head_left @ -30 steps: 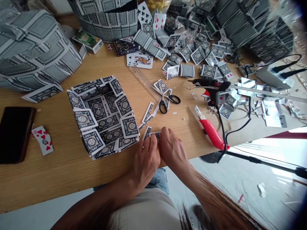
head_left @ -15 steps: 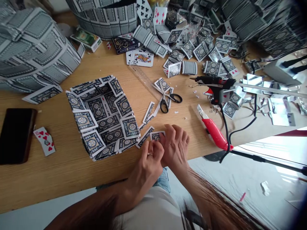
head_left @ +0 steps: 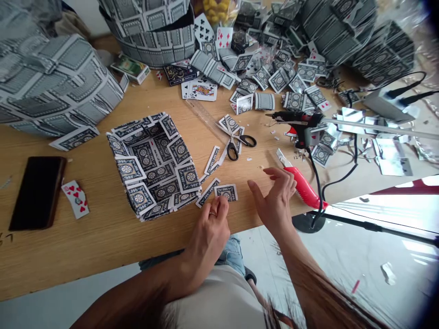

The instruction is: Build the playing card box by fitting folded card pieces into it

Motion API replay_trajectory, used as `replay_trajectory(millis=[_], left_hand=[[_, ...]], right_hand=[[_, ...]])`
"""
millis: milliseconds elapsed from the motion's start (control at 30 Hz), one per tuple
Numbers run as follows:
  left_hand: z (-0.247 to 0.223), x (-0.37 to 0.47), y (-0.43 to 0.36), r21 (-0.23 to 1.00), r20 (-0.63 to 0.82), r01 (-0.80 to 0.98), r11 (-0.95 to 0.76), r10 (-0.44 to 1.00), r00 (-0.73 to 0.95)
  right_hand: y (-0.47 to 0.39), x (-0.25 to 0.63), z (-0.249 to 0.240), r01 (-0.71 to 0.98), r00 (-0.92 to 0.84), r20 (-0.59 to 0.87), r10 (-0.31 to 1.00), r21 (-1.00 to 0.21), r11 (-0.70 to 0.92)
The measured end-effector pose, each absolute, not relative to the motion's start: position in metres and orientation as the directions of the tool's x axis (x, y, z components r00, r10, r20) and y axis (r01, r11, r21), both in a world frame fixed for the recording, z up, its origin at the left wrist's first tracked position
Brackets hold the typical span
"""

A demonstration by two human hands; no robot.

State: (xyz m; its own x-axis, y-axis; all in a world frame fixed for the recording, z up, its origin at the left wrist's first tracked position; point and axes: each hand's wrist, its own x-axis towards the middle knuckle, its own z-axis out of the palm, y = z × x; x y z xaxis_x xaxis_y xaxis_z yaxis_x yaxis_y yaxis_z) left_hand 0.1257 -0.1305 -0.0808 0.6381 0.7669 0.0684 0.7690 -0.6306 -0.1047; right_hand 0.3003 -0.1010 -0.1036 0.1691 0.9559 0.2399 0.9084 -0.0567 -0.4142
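A patterned playing card (head_left: 227,192) lies face down near the table's front edge. Against its lower left edge rests my left hand (head_left: 213,228), closed with its fingers curled; whatever they may hold is hidden. My right hand (head_left: 274,201) hovers open, thumb and fingers apart, between that card and a red-handled cutter (head_left: 305,185). To the left stands an open box made of playing cards (head_left: 187,178). Cut card strips (head_left: 207,193) lie between box and hands. Black-handled scissors (head_left: 232,148) rest above them, on cut card pieces.
A glue gun (head_left: 302,123) with its cord lies at the right, before a heap of loose cards (head_left: 262,77). Large card-covered forms (head_left: 58,87) stand along the back. A phone (head_left: 37,192), a bent heart card (head_left: 76,199) and a clear ruler (head_left: 206,119) are also on the table.
My right hand has moved right, off the small card, and opened. My left hand stays curled by the card, now more exposed. The view has shifted slightly.
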Motion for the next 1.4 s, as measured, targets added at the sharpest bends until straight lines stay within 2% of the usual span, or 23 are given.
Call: replay_trajectory(millis=[100, 200, 300, 400, 500, 600, 633, 700, 767, 800, 867, 900, 933, 967, 1033, 1100, 1200, 1267, 1400], left_hand=[[-0.083, 0.121, -0.131, -0.062, 0.055, 0.761, -0.646, 0.759, 0.649], [-0.089, 0.114, -0.132, -0.009, 0.087, 0.760, -0.650, 0.756, 0.648], [-0.094, 0.105, -0.130, 0.113, 0.096, 0.747, -0.656, 0.755, 0.649], [-0.095, 0.100, -0.124, 0.246, 0.067, 0.742, -0.623, 0.775, 0.629], [-0.091, 0.100, -0.120, 0.299, 0.057, 0.738, -0.604, 0.784, 0.618], [-0.076, 0.098, -0.123, 0.217, 0.086, 0.752, -0.623, 0.779, 0.621], [-0.067, 0.096, -0.125, 0.170, 0.097, 0.730, -0.662, 0.748, 0.657], [-0.045, 0.085, -0.126, 0.123, 0.165, 0.565, -0.816, 0.578, 0.799], [-0.021, 0.067, -0.119, 0.176, 0.238, 0.463, -0.869, 0.494, 0.836], [-0.011, 0.054, -0.112, 0.188, 0.266, 0.462, -0.867, 0.498, 0.826], [0.006, 0.023, -0.090, 0.229, 0.395, 0.598, -0.768, 0.635, 0.664], [0.011, 0.006, -0.076, 0.273, 0.427, 0.738, -0.617, 0.765, 0.482], [0.015, -0.011, -0.061, 0.338, 0.391, 0.850, -0.405, 0.882, 0.264], [0.017, -0.027, -0.045, 0.397, 0.349, 0.887, -0.235, 0.933, 0.091], [0.018, -0.053, -0.017, 0.466, 0.206, 0.884, -0.044, 0.977, -0.059], [0.014, -0.068, 0.003, 0.457, 0.048, 0.887, 0.071, 0.993, -0.104], [0.003, -0.076, 0.018, 0.488, -0.152, 0.869, 0.079, 0.988, -0.004], [-0.006, -0.076, 0.022, 0.510, -0.214, 0.858, 0.059, 0.975, 0.060], [-0.017, -0.077, 0.022, 0.498, -0.226, 0.861, 0.105, 0.974, 0.012]], right_hand=[[-0.106, 0.289, -0.103, 0.901, 0.081, 0.237, 0.968, -0.433, 0.030], [-0.110, 0.282, -0.109, 0.897, 0.097, 0.146, 0.985, -0.442, -0.023], [-0.111, 0.285, -0.113, 0.888, 0.147, 0.073, 0.986, -0.448, -0.100], [-0.108, 0.289, -0.110, 0.897, 0.098, 0.041, 0.994, -0.438, -0.070], [-0.107, 0.293, -0.102, 0.891, -0.150, 0.038, 0.988, -0.427, 0.151], [-0.105, 0.298, -0.094, 0.815, -0.412, 0.076, 0.908, -0.416, 0.404], [-0.103, 0.300, -0.092, 0.802, -0.449, 0.091, 0.889, -0.398, 0.445], [-0.099, 0.302, -0.089, 0.794, -0.495, 0.109, 0.862, -0.345, 0.500], [-0.093, 0.305, -0.086, 0.773, -0.567, 0.124, 0.815, -0.262, 0.578], [-0.090, 0.307, -0.084, 0.752, -0.609, 0.143, 0.780, -0.210, 0.625], [-0.081, 0.311, -0.079, 0.690, -0.687, 0.194, 0.700, -0.128, 0.713], [-0.076, 0.314, -0.075, 0.659, -0.713, 0.220, 0.666, -0.113, 0.743], [-0.071, 0.317, -0.069, 0.637, -0.726, 0.243, 0.644, -0.115, 0.762], [-0.065, 0.319, -0.061, 0.621, -0.727, 0.271, 0.631, -0.131, 0.773], [-0.051, 0.317, -0.041, 0.613, -0.696, 0.348, 0.628, -0.169, 0.772], [-0.035, 0.305, -0.017, 0.603, -0.638, 0.450, 0.625, -0.212, 0.769], [-0.004, 0.261, 0.012, 0.550, -0.614, 0.510, 0.603, -0.272, 0.790], [0.022, 0.221, 0.022, 0.492, -0.662, 0.479, 0.577, -0.303, 0.816], [0.078, 0.149, 0.015, 0.417, -0.791, 0.353, 0.500, -0.287, 0.862]])
